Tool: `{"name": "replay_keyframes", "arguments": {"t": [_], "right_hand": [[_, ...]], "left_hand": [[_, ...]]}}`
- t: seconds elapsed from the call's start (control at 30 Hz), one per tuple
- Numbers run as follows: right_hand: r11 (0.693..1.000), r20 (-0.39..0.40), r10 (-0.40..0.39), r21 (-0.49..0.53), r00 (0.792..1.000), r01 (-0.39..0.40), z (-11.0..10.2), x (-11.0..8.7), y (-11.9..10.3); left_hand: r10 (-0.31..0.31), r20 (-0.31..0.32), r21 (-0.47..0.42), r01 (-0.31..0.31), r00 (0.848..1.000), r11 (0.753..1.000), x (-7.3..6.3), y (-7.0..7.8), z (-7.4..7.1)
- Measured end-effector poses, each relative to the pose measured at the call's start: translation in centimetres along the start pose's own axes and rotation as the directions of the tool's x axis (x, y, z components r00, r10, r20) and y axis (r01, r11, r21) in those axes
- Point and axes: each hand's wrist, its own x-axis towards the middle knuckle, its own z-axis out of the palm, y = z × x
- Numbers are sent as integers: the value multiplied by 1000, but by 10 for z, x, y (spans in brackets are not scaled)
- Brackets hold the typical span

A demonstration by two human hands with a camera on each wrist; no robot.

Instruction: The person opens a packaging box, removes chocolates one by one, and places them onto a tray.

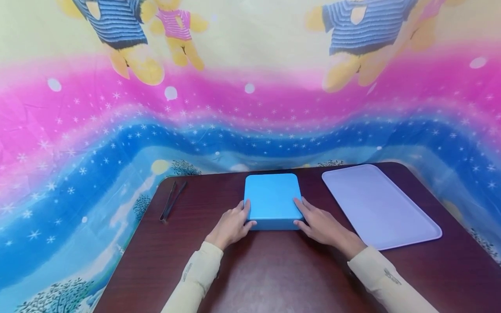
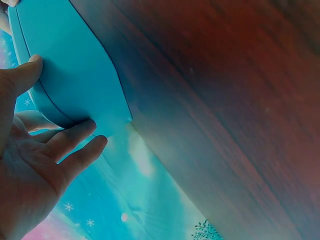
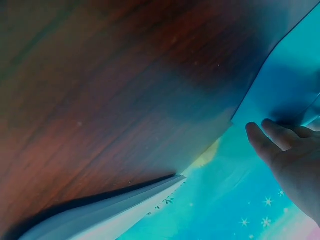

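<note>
A light-blue lidded box (image 1: pixel 273 198) lies on the dark wooden table, its seam showing in the left wrist view. My left hand (image 1: pixel 232 224) holds its left side, thumb on the front face and fingers along the side. On the opposite side my right hand (image 1: pixel 322 224) grips the box, thumb at the front corner and a fingertip at the top edge. The left wrist view shows the left hand (image 2: pixel 40 155) with its thumb against the box (image 2: pixel 75 65). In the right wrist view, the right hand (image 3: pixel 295 160) is partly cut off and its thumb is out of frame.
To the right lies a pale lilac tray (image 1: pixel 383 208), close to the right forearm. Dark metal tongs (image 1: pixel 171 203) rest at the table's far left. Behind the table (image 1: pixel 270 278) hangs a printed cloth (image 1: pixel 250 108) with bears and snowflakes.
</note>
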Motion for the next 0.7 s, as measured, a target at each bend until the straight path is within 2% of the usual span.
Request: {"name": "replay_keyframes", "arguments": {"t": [0.2, 0.7], "right_hand": [[1000, -4, 14, -4, 1000, -14, 0, -7, -2], [1000, -39, -4, -27, 999, 3, 2, -23, -5]], "left_hand": [[16, -6, 17, -16, 1000, 1000, -4, 4, -1], [7, 6, 26, -7, 1000, 1000, -15, 13, -1]]}}
